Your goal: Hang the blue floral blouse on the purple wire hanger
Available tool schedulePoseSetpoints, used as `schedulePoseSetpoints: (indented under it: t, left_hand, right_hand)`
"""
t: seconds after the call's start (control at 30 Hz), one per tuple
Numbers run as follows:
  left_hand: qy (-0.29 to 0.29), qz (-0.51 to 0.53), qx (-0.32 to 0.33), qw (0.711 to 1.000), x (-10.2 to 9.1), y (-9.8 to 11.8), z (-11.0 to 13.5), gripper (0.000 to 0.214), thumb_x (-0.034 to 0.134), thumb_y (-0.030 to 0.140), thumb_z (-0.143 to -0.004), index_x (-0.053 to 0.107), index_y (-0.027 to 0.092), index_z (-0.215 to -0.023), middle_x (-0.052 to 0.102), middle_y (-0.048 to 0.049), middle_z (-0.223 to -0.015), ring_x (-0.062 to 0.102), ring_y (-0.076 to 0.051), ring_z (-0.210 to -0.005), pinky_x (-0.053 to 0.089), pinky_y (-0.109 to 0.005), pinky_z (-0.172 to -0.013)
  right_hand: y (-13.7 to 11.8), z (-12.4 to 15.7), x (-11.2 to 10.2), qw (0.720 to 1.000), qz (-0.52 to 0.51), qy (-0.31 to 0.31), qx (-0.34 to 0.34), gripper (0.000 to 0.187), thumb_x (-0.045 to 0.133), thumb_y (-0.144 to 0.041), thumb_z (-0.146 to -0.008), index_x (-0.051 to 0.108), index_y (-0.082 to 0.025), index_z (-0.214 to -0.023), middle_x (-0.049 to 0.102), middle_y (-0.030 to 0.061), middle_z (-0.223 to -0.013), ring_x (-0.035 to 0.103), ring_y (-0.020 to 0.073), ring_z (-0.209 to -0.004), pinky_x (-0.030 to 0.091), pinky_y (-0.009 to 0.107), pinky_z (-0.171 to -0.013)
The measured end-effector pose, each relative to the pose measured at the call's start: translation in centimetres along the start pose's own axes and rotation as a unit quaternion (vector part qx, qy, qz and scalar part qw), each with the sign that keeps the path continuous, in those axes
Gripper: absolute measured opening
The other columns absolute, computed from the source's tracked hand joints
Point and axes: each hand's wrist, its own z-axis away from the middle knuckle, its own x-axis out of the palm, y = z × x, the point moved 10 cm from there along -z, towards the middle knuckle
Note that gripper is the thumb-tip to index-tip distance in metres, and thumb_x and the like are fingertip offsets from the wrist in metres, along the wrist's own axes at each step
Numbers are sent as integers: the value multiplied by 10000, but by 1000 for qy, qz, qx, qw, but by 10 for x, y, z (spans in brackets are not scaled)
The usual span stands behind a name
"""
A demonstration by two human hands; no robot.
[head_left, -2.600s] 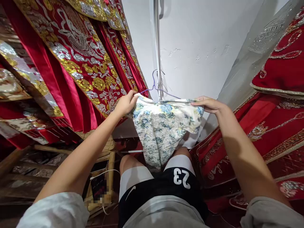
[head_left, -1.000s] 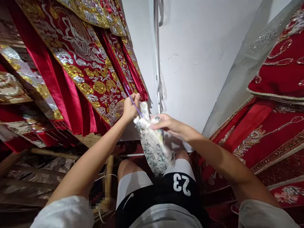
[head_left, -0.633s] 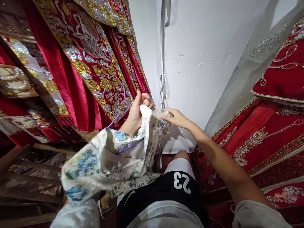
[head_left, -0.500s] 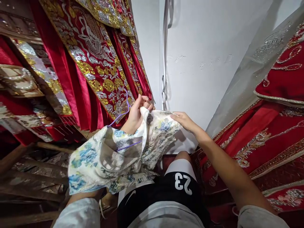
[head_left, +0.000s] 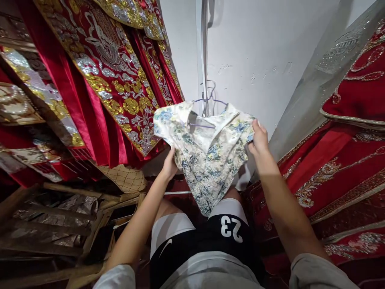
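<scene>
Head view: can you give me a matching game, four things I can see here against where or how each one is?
1 floral white-and-blue cloth garment
2 thin purple wire hanger
3 red satin drape with gold embroidery
4 black shorts

A hangs at the left
B printed with a white 23
C held between left hand and right hand
D inside the garment's collar

Pairs: 1-C, 2-D, 3-A, 4-B

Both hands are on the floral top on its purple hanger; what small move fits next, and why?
Probably tug the top's left shoulder down flat with the left hand. The floral top sits bunched on the purple hanger, with its left side folded upward, while the right hand grips the right edge, which lies smoother.
</scene>
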Motion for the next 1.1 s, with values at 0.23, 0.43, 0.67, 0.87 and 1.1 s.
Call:
schedulePoseSetpoints:
  t: [0.23,0.43,0.67,0.87,1.1]
  left_hand:
    - [28,25,-64,997,11,-51,48,582,867,460,-635,726,183,-1127,732,-127,-1250,642,-364,-1246,508,-448,-1083]
    - [48,37,-69,996,3,-67,65,642,876,383,-621,695,231,-1218,725,-97,-1267,598,-344,-1310,415,-470,-1173]
    - [45,39,-70,996,13,-61,78,660,855,375,-659,659,266,-1280,700,-88,-1312,577,-328,-1334,424,-440,-1172]
    - [43,64,-82,994,27,-66,80,648,854,358,-674,639,212,-1268,671,-123,-1343,611,-332,-1280,470,-445,-1111]
    - [375,-90,159,909,-11,-53,117,498,714,323,-821,561,184,-1274,554,-169,-1413,508,-318,-1344,396,-465,-1120]
  right_hand:
    - [22,45,-17,997,68,21,1,542,530,-702,-854,637,-200,-1029,696,134,-1185,592,274,-1272,512,377,-1024]
    - [61,101,-48,994,82,72,12,518,477,-615,-877,636,-191,-1129,689,138,-1196,626,279,-1179,543,401,-938]
    - [113,193,19,973,130,-77,174,398,487,-596,-873,624,-228,-939,707,86,-898,657,253,-833,527,383,-761]
    - [119,240,104,916,44,-315,243,400,540,-598,-862,518,-236,-695,566,-14,-594,507,163,-566,394,297,-577]
    - [107,234,84,918,50,-289,265,318,576,-501,-833,592,-206,-718,552,-31,-579,430,127,-513,323,274,-542]
